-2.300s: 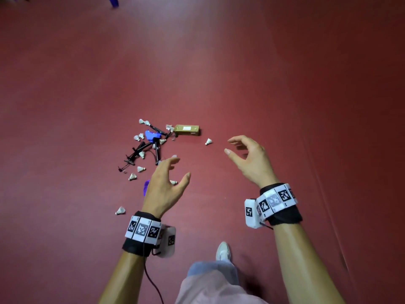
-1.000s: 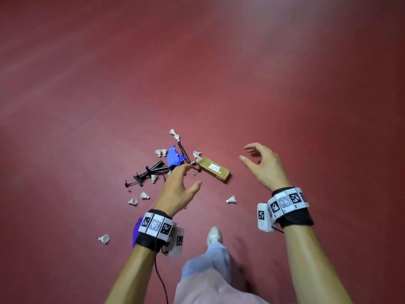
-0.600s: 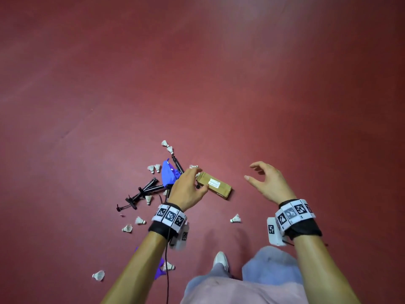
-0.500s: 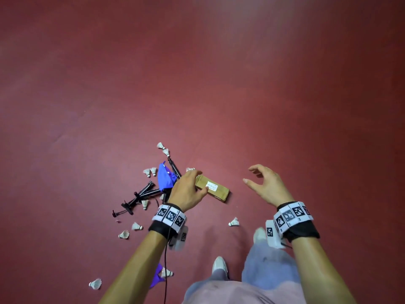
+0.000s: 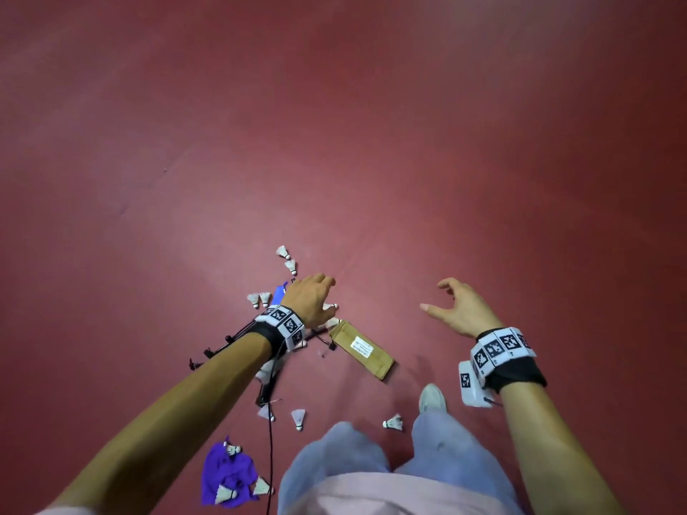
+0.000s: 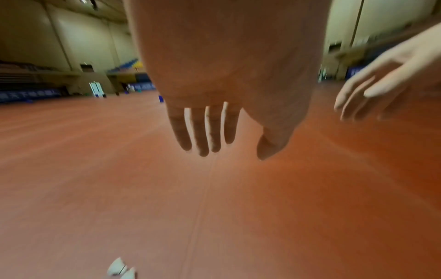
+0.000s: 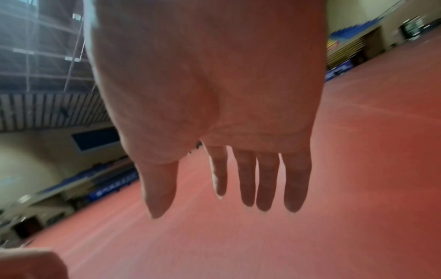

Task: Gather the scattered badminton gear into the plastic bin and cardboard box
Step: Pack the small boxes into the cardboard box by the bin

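A long flat cardboard box (image 5: 362, 349) lies on the red floor. My left hand (image 5: 329, 289) hovers just past its far end, over a pile of black racket parts (image 5: 223, 343), a blue item (image 5: 279, 291) and white shuttlecocks (image 5: 291, 266). In the left wrist view the left hand (image 6: 229, 149) hangs with straight fingers and holds nothing. My right hand (image 5: 436, 297) floats to the right of the box, with fingers loosely spread; the right wrist view shows the right hand (image 7: 214, 207) empty. More shuttlecocks (image 5: 298, 418) lie near my feet. No plastic bin shows in the head view.
A purple cloth (image 5: 226, 473) with shuttlecocks on it lies at the lower left. My shoe (image 5: 431, 397) stands by a lone shuttlecock (image 5: 394, 423). A black cable (image 5: 270, 459) hangs from my left wrist. Bare red floor (image 5: 371, 143) stretches ahead.
I have stepped closer, so the pile now lies under my arms. My left hand has left the box's end and reached past it. The right hand stays open.
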Demonstrator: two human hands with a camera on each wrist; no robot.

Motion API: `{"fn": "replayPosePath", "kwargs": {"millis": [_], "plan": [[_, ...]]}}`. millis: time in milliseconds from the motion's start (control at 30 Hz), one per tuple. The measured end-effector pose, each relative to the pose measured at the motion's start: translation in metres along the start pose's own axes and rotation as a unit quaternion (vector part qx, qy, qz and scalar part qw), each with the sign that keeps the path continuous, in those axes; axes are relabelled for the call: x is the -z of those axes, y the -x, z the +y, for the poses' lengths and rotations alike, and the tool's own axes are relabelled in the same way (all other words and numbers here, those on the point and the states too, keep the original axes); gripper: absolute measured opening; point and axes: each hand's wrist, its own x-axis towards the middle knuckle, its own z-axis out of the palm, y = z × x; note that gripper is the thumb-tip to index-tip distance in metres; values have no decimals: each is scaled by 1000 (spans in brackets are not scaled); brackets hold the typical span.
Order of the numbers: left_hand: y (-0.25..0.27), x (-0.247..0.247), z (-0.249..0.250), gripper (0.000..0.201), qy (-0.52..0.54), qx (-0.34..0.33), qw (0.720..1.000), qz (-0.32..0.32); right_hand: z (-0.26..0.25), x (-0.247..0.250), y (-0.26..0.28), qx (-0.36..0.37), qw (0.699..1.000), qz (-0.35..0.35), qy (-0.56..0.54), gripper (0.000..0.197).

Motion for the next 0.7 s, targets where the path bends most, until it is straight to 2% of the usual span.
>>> {"fn": "replayPosePath", "kwargs": {"millis": [100, 233, 333, 400, 467, 533, 700], "plan": [[-40, -26, -11, 54, -70, 4, 993, -97, 0, -17, -44, -19, 998, -51, 36, 63], [-97, -89, -30, 65, -173, -41, 962, -207, 21, -86, -101, -67, 984, -162, 35, 56], [-138, -159, -48, 68, -208, -80, 942, -250, 51, -149, -133, -100, 957, -253, 100, 55], [-164, -214, -63, 73, -237, -102, 932, -255, 86, -194, -160, -111, 935, -295, 163, 53], [-191, -275, -80, 76, -252, -127, 923, -260, 123, -236, -201, -112, 926, -299, 202, 56], [-215, -334, -97, 76, -242, -141, 919, -277, 160, -280, -246, -120, 930, -277, 211, 56], [-246, -460, -140, 69, -198, -115, 919, -322, 233, -403, -345, -118, 929, -287, 201, 54]]}}
